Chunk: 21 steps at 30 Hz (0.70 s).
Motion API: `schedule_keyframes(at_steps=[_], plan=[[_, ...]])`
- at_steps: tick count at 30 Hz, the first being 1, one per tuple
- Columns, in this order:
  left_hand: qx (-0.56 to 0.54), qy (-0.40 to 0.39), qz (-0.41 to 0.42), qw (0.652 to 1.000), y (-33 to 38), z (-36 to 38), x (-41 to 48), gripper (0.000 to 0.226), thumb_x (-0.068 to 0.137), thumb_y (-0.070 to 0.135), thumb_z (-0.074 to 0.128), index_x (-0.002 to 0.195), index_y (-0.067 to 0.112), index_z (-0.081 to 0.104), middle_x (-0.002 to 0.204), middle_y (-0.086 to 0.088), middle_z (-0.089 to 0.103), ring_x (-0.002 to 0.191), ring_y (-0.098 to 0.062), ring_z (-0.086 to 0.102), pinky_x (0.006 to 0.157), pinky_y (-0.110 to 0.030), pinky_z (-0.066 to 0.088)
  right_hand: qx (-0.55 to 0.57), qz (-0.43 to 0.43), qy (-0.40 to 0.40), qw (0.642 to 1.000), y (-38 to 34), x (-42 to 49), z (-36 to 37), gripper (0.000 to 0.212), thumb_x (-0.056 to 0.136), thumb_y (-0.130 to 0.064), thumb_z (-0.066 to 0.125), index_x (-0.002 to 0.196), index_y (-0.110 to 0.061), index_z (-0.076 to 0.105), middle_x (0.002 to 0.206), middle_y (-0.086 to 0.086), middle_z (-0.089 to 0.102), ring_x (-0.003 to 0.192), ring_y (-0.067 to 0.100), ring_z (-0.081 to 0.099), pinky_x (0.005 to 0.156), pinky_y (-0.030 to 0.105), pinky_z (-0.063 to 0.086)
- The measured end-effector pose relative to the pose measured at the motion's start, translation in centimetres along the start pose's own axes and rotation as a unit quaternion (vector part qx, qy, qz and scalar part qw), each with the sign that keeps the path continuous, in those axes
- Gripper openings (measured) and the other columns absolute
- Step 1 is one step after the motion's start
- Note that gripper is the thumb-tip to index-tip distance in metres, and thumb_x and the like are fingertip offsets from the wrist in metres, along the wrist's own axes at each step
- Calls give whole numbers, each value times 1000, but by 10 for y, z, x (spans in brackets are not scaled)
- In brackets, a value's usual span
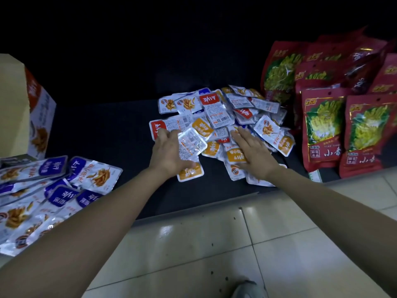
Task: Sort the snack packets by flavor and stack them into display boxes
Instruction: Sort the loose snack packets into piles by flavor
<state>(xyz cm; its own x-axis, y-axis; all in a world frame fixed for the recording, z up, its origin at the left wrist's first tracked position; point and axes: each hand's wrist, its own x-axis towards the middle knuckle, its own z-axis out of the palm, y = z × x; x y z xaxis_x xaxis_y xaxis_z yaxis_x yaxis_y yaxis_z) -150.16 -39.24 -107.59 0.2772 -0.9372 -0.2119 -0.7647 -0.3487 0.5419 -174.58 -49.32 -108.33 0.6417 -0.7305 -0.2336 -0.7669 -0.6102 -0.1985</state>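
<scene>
One packet [191,145] in left hand [165,151]

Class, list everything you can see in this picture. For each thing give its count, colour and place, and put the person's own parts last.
small snack packets: a mixed pile, too many to count, silvery with red, orange or blue labels, centre of the platform
larger packets: several, overlapping, silvery with purple labels, left
big bags: at least six, red with yellow-green pictures, right
display box: one, tan cardboard with a red and white printed side, far left
dark platform: one, black, under the goods
floor tiles: pale, glossy, front
shoe: one, grey, bottom edge
left hand: one, at the pile's left edge, touching packets; grip unclear
right hand: one, fingers straight, flat on the pile's right part
</scene>
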Motion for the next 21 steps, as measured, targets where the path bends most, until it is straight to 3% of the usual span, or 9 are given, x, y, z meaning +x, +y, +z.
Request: schedule_keyframes(at_steps=[3,8,11,14,17,21], plan=[[-32,37,10,999,1,1,7,101,61,37,89,142,16,33,132,-9,27,123,-26,39,106,-32,36,-6,10,5,1000,0,24,-3,85,96,-32,56,155,-23,-4,163,2,-9,150,21,-4,121,40,7],[6,113,-4,994,-2,1,21,96,66,41,85,145,24,34,133,-12,33,122,-28,40,105,-38,36,-29,47,20,998,-3,71,-8,77,100,-37,47,155,-20,-4,163,8,6,146,29,19,118,46,16],[36,117,-18,992,-6,-1,35,97,70,47,80,149,27,27,134,-12,39,124,-29,39,102,-42,34,-29,63,22,997,-5,86,-9,75,100,-37,46,155,-20,-2,162,9,11,143,32,29,113,51,23],[26,122,-26,992,-5,-3,45,100,70,45,81,150,26,23,132,-13,43,124,-30,41,101,-42,35,-17,64,38,997,-6,89,-9,75,100,-37,48,155,-18,1,162,9,11,142,32,30,112,53,26],[-9,121,-34,992,-6,-4,44,104,68,39,84,150,26,23,128,-15,46,122,-31,44,103,-41,36,17,49,103,993,-12,77,-3,74,98,-37,51,155,-18,9,160,10,17,138,34,35,109,55,27],[-94,96,-50,990,-11,-7,33,107,68,35,86,150,27,19,134,-13,41,116,-32,51,94,-39,45,36,-15,158,987,-16,51,13,74,94,-41,56,154,-13,22,160,13,20,145,32,23,115,48,23]])
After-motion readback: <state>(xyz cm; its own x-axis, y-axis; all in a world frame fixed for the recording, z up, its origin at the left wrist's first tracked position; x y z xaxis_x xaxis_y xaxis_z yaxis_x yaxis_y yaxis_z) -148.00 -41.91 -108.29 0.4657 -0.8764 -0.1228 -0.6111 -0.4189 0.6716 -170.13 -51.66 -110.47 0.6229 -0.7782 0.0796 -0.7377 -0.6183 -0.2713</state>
